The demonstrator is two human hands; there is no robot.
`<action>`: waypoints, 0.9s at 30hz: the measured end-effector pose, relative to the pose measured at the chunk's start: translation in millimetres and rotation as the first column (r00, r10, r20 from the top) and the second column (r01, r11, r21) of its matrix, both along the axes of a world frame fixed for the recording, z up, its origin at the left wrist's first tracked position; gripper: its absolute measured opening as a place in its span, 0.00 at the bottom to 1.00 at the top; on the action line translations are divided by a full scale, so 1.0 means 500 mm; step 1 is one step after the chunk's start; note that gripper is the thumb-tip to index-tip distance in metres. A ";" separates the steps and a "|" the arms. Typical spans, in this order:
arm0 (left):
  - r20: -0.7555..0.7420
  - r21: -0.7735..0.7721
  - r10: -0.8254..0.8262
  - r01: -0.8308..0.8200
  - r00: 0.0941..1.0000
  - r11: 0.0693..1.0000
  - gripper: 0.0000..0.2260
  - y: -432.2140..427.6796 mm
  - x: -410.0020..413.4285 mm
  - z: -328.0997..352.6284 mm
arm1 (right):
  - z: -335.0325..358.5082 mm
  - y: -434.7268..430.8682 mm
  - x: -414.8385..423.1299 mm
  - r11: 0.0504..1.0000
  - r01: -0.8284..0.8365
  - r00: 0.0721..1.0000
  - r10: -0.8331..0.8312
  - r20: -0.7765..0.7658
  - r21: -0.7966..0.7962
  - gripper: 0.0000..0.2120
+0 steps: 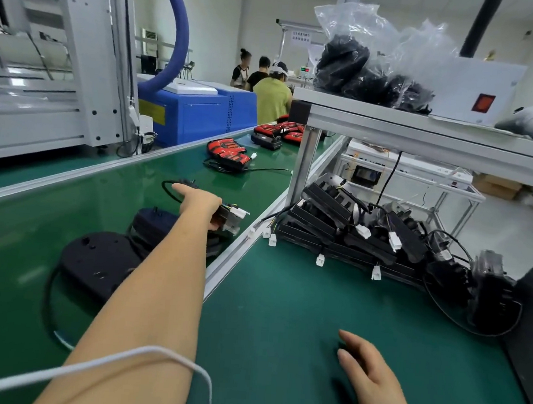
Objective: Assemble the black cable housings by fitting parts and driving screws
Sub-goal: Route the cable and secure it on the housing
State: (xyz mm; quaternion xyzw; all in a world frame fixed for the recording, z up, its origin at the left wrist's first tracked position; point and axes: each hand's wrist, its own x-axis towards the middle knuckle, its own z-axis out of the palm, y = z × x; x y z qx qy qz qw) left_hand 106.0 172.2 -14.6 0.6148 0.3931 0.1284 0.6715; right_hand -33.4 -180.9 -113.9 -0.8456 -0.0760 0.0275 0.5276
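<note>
A housing [224,219] with a white connector [238,212] is gripped by the left hand [200,201], fingers curled round it, above the belt [67,205] edge. A second housing [101,262] is seen on the belt at 7 o'clock of that hand. The right hand [369,375] is laid on the mat [283,298], fingers relaxed and together. A pile [352,227] of housings is stacked at 12 o'clock of it.
</note>
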 end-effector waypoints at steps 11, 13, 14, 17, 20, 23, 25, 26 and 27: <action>-0.530 0.624 0.057 0.343 0.846 0.702 0.47 0.023 -0.038 0.024 | -0.012 -0.002 0.006 0.998 -0.042 0.998 0.044 0.054 -0.050 0.15; -0.480 0.763 0.127 0.342 0.868 0.549 0.45 0.026 -0.047 0.015 | -0.012 -0.002 0.007 0.997 -0.058 0.996 0.061 0.061 -0.050 0.14; -0.427 0.845 0.128 0.345 0.895 0.409 0.43 0.024 -0.047 0.008 | -0.013 -0.002 0.007 0.997 -0.062 0.996 0.065 0.064 -0.049 0.14; -0.478 0.878 -0.086 0.479 0.874 -0.012 0.41 -0.003 -0.043 -0.022 | -0.014 -0.003 0.007 0.997 -0.063 0.995 0.066 0.075 -0.049 0.15; -0.644 0.758 -0.209 0.651 0.736 -0.042 0.35 -0.031 -0.037 -0.048 | -0.013 -0.005 0.007 0.997 -0.056 0.995 0.060 0.074 -0.044 0.15; -0.632 0.775 -0.166 0.621 0.757 -0.115 0.18 -0.039 -0.034 -0.062 | -0.011 -0.012 0.008 0.998 -0.055 0.997 0.057 0.045 -0.033 0.14; -0.639 0.769 -0.145 0.631 0.756 -0.099 0.15 -0.044 -0.033 -0.057 | -0.007 -0.022 0.008 0.996 -0.076 0.997 0.076 0.002 -0.048 0.12; -0.653 0.757 -0.130 0.648 0.746 -0.085 0.15 -0.048 -0.032 -0.052 | -0.005 -0.029 0.009 0.994 -0.093 0.996 0.092 -0.018 -0.063 0.12; -0.674 0.739 -0.104 0.670 0.731 -0.074 0.16 -0.053 -0.031 -0.047 | -0.001 -0.040 0.010 0.990 -0.111 0.994 0.108 -0.034 -0.083 0.12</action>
